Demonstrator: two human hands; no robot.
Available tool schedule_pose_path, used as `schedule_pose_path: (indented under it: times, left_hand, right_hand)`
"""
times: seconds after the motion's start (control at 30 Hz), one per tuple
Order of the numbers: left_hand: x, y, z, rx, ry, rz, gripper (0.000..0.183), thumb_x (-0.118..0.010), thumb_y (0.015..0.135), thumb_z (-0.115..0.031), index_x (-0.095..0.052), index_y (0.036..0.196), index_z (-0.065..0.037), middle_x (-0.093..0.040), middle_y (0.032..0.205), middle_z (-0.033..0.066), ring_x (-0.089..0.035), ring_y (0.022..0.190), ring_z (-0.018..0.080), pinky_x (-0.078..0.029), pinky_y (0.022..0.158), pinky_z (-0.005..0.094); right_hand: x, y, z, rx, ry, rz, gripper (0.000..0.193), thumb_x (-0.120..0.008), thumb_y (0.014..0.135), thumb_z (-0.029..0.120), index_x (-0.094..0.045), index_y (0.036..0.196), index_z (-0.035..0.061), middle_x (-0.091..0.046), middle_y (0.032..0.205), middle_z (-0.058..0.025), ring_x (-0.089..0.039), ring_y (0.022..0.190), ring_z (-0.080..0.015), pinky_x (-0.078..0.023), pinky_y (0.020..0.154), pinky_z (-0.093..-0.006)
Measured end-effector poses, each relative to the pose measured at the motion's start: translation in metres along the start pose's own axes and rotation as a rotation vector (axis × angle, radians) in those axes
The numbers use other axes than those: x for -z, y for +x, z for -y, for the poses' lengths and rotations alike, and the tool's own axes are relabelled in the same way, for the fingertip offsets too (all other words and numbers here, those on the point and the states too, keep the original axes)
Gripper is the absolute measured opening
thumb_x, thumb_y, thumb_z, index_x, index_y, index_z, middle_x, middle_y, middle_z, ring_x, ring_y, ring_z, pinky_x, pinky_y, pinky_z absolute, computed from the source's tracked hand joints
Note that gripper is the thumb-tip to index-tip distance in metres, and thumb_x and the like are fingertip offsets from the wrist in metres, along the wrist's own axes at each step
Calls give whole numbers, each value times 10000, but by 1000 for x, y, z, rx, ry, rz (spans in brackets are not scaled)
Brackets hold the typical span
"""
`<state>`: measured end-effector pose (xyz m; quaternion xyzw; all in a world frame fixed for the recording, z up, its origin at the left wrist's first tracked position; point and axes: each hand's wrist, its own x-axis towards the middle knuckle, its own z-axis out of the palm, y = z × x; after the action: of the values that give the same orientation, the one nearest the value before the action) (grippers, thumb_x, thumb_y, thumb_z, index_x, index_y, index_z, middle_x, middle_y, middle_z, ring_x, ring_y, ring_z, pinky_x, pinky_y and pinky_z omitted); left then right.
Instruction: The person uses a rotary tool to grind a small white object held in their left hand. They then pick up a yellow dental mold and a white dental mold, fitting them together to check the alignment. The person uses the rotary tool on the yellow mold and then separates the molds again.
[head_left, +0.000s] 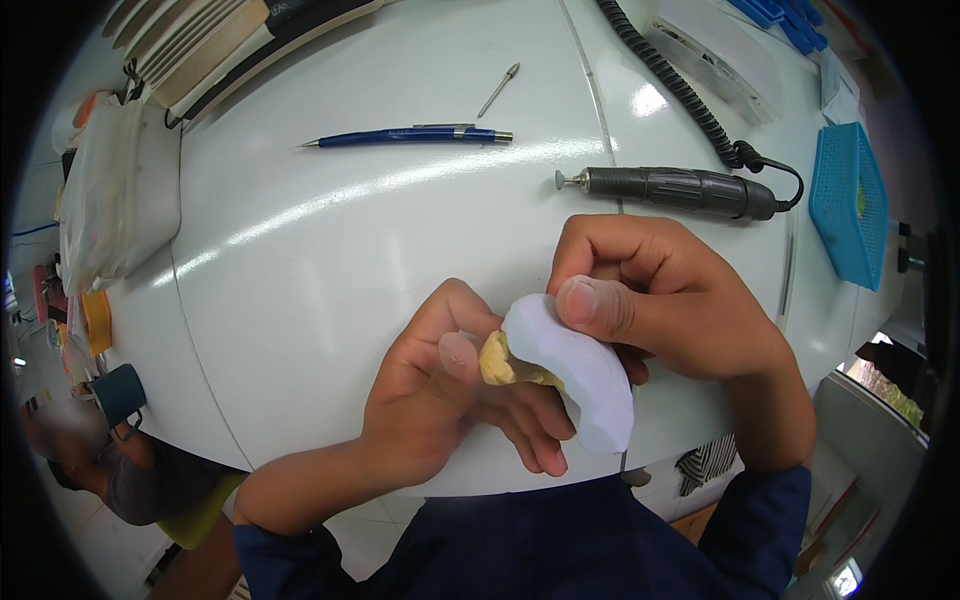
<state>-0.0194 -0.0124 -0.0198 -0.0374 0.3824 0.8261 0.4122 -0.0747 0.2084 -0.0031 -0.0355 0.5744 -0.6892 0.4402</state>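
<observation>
Between my hands, above the table's near edge, is a dental cast with a smooth white curved plaster part (590, 385) and a rough yellow stone part (497, 362). My right hand (670, 290) pinches the upper end of the white part, thumb on top and fingers curled behind. From the other side, my left hand (425, 390) holds the yellow part at its thumb and index finger. Its other fingers reach under the cast. Much of the yellow part is hidden behind the white arch, so I cannot tell whether the two are joined.
Beyond my hands lie a black rotary handpiece (680, 190) with a coiled cord (680, 80), a blue mechanical pencil (400, 137) and a small bur (500, 90). A blue basket (848, 210) stands right, a vented machine (215, 50) far left. Another person (140, 475) sits lower left near a dark mug (118, 393).
</observation>
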Motion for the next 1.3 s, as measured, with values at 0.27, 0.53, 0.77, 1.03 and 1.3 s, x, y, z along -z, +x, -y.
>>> schedule_pose_path:
  times: [0.27,0.53,0.77,1.03,1.3]
  left_hand:
    - [-1,-2,0,25,-49,3,391,-356,1034,-490,-317,1052,-101,-658,914,298,-716,756,367,-594,646,406]
    - [2,-1,2,-7,-56,53,423,-347,1027,-512,-309,1037,-90,-651,917,306,-714,754,369,-594,640,412]
    - [-1,-1,2,14,-122,70,499,-358,992,-570,-310,1057,-77,-646,948,315,-713,769,389,-602,658,435]
    - [2,1,4,-21,-68,89,520,-354,985,-581,-289,1080,-74,-637,970,323,-713,775,387,-603,652,444]
    - [4,1,8,-106,9,56,456,-378,1001,-526,-299,1072,-83,-632,968,311,-712,779,359,-601,648,434]
  right_hand:
    - [-4,0,0,-33,42,-57,318,-621,980,333,-603,853,42,-586,644,7,-434,467,-25,-303,415,-199]
    - [-4,0,1,-40,14,-53,363,-610,983,366,-618,834,35,-572,627,9,-437,452,-24,-301,400,-195]
    - [-3,1,8,-81,-21,-16,327,-581,1000,331,-603,836,49,-561,646,32,-461,482,-4,-342,413,-181]
    - [-2,0,8,-93,15,-22,313,-593,997,326,-603,853,49,-560,663,47,-452,521,3,-337,453,-172]
    - [-2,4,-4,13,13,-27,342,-642,963,376,-587,846,60,-607,675,7,-444,522,-20,-315,444,-198]
